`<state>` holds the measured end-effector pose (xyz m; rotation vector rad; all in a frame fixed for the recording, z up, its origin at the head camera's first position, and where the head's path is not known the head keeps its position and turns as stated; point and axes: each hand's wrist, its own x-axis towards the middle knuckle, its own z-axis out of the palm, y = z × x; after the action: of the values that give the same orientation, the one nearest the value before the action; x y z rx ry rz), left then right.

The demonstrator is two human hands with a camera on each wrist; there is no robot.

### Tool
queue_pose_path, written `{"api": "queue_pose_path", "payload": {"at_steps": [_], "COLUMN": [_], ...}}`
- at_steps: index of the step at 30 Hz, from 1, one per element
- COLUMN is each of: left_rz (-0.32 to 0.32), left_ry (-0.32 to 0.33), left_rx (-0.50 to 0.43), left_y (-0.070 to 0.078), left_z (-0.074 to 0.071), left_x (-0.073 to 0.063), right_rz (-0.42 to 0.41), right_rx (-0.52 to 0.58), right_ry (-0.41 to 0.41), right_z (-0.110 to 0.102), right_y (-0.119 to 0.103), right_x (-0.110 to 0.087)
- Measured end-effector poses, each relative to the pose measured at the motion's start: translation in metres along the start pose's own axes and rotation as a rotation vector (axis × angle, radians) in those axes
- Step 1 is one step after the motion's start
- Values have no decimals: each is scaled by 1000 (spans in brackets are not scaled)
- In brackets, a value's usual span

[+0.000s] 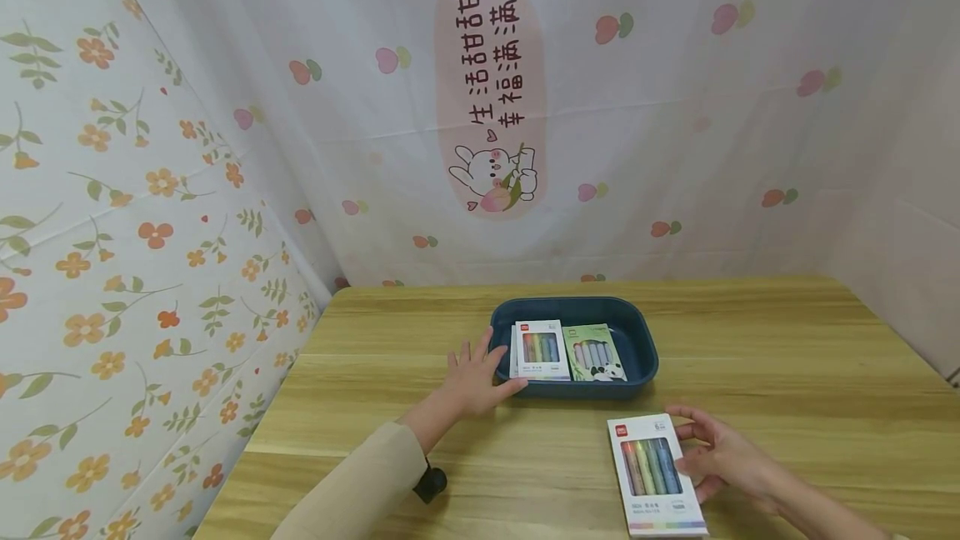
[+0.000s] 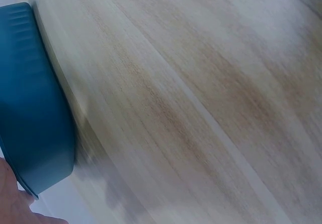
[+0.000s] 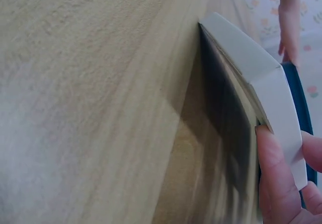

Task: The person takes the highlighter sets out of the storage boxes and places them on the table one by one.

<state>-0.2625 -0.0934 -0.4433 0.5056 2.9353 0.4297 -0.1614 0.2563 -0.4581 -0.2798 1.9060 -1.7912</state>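
Observation:
My right hand pinches the right side of a white crayon box, thumb on top and fingers around the edge. Colored sticks show through the box's window. In the right wrist view this box stands tilted close over the table, its shadow beneath. My left hand rests at the near left corner of a dark blue plastic bin, fingers spread along the rim. Inside the bin lie a similar white box and a green panda box, side by side. The bin's side wall fills the left of the left wrist view.
A wooden table bears everything. Behind it hangs a white curtain with a printed rabbit panel, and a flowered cloth hangs at the left. A small black object shows below my left wrist.

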Motion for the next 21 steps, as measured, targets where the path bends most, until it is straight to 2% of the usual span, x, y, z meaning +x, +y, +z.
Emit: {"api": "queue_pose_path", "payload": {"at_steps": [7, 12, 21], "left_rz": [1, 1, 10], "left_ry": [6, 10, 15], "left_rx": [8, 16, 4], "left_y": [1, 0, -1], "left_z": [0, 1, 1], "left_x": [1, 1, 1], "right_rz": [22, 71, 123], "right_rx": [6, -1, -79], "right_ry": [22, 59, 113], "right_z": [0, 3, 4], "right_y": [4, 4, 3], "right_x": [3, 4, 7]}}
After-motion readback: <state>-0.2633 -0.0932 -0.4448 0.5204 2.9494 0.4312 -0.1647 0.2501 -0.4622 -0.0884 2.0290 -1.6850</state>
